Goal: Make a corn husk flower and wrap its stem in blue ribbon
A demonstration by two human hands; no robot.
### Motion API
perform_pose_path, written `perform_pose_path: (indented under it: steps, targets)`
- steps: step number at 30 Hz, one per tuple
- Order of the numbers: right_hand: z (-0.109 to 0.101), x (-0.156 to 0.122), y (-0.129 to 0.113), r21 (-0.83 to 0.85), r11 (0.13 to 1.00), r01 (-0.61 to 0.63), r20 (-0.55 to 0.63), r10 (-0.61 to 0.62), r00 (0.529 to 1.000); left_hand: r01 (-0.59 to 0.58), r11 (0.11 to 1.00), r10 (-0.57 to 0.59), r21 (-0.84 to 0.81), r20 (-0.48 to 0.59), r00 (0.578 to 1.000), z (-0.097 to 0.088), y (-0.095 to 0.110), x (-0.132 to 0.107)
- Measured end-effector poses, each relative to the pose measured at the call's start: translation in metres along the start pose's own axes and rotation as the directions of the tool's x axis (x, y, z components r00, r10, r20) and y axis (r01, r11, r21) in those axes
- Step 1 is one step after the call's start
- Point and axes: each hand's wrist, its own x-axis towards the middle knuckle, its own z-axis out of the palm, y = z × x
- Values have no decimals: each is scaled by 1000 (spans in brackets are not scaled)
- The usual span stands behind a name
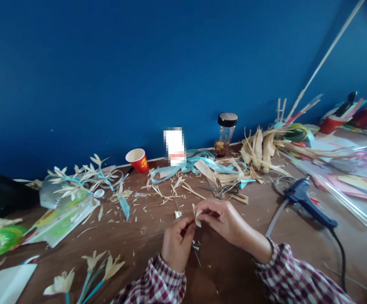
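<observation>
1. Landmark: glue gun (311, 202), hard blue plastic, black cord, lying on the brown counter (234, 270).
2. Three cream flowers (92, 260), pointed papery petals, stems wrapped smooth pale blue; far left of glue gun, nearer the person.
3. Left hand (177, 238), checked cuff, left of glue gun: thumb and finger pinching lower part of the petal piece (197, 215).
4. Right hand (226, 219), between left hand and glue gun: fingertips pinching same piece higher up. Piece is cream, thin, curved, husk-like; left of glue gun, off the counter.
5. Dry shreds (164, 196), thin, splintery, scattered left of glue gun.
6. Ribbon (199, 164), flat, pale blue, looped; left of and beyond glue gun.
7. Husk bundle (261, 147), tan, ridged, crinkled; beyond glue gun, slightly left.
8. Paper cup (142, 162), red, tapered, tilted; well left of and beyond glue gun.
9. Jar (224, 137), clear, dark-capped, reddish-brown contents; beyond glue gun, left.
10. Wall (171, 63), flat blue, behind everything.
</observation>
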Motion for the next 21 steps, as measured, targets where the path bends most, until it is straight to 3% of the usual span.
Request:
perform_pose_path:
  steps: [7, 11, 16, 21]
  targets:
    - [2, 0, 3, 8, 995, 101, -38, -100, 994, 1, 1000, -2, -12, -67, 998, 1, 0, -2]
    - [1, -1, 3, -78, 982, 171, -112, -179, 978, 96, 984, -106, -150, -61, 992, 2, 0, -2]
    - [0, 0, 3, -148, 948, 282, -160, -304, 939, 281, 814, -285, -509, 72, 956, 9, -16, -1]
    - [-1, -1, 3, -230, 922, 310, -155, -349, 924, 329, 671, -356, -664, 100, 929, 12, -21, -2]
